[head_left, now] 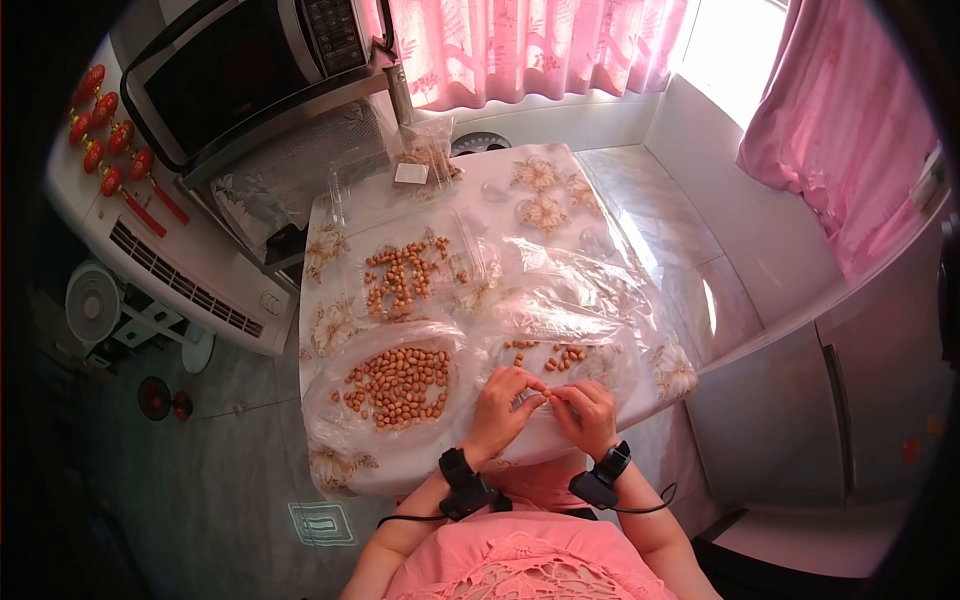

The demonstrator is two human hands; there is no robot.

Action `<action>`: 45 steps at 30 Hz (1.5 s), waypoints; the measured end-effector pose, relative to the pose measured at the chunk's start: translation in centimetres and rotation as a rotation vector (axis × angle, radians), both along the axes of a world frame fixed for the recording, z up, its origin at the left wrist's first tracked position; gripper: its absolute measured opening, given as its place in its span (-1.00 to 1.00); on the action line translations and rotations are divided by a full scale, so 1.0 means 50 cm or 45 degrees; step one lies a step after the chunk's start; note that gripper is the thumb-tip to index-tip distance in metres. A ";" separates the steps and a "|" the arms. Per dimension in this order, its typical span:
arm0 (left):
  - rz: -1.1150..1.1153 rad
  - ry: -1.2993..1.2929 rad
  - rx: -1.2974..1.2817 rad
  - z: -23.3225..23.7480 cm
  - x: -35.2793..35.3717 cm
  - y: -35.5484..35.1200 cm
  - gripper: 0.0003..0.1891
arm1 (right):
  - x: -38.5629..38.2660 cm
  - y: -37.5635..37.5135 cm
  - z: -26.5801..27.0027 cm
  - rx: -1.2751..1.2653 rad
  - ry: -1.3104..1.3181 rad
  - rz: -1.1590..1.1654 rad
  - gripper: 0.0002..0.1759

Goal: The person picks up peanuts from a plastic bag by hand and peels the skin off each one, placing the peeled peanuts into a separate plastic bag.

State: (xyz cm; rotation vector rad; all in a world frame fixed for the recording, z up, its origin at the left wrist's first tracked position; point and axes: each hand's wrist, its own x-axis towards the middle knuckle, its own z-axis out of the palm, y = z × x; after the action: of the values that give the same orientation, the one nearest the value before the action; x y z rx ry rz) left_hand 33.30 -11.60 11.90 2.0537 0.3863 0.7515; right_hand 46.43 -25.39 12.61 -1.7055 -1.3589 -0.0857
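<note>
My left hand (pixel 503 408) and my right hand (pixel 587 412) meet over the front edge of the table, fingertips pinched together on a small brown nut (pixel 546 393). Just beyond them, a few brown nuts (pixel 566 357) lie in a clear plastic bag (pixel 610 345). To the left, a larger pile of brown nuts (pixel 400 385) fills another clear bag (pixel 325 405). Behind that pile, more nuts (pixel 400 280) lie in a clear plastic tray (pixel 455 225).
The table (pixel 480 455) has a floral cover. At its back stands a bag of nuts with a white label (pixel 411 173). A microwave (pixel 240 80) on a rack is at the back left, pink curtains (pixel 530 50) behind, and a grey cabinet (pixel 775 420) on the right.
</note>
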 end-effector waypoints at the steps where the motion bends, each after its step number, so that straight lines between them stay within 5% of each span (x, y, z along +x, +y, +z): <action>1: 0.002 -0.001 -0.001 0.000 0.000 0.000 -0.86 | 0.000 0.000 -0.001 0.000 0.000 0.000 -0.91; 32: 0.024 -0.011 0.039 0.003 -0.007 -0.002 -0.85 | -0.005 -0.002 -0.022 0.061 0.028 -0.046 -0.80; 34: -0.025 -0.090 -0.390 0.024 -0.022 -0.002 -0.86 | -0.004 -0.003 -0.030 0.056 0.063 -0.096 -0.81; 42: 0.340 -0.203 -0.130 0.094 -0.156 0.088 -0.84 | -0.006 -0.002 -0.022 0.038 0.056 -0.098 -0.81; 45: 0.554 0.030 -0.148 0.079 -0.193 0.110 -0.83 | -0.008 0.000 -0.014 0.031 0.012 -0.088 -0.81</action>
State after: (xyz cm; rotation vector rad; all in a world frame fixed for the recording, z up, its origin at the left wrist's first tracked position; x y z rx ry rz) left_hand 23.66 -6.12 15.83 1.8896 0.8880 0.9371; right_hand 46.02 -25.40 11.89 -1.7304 -1.2870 -0.1323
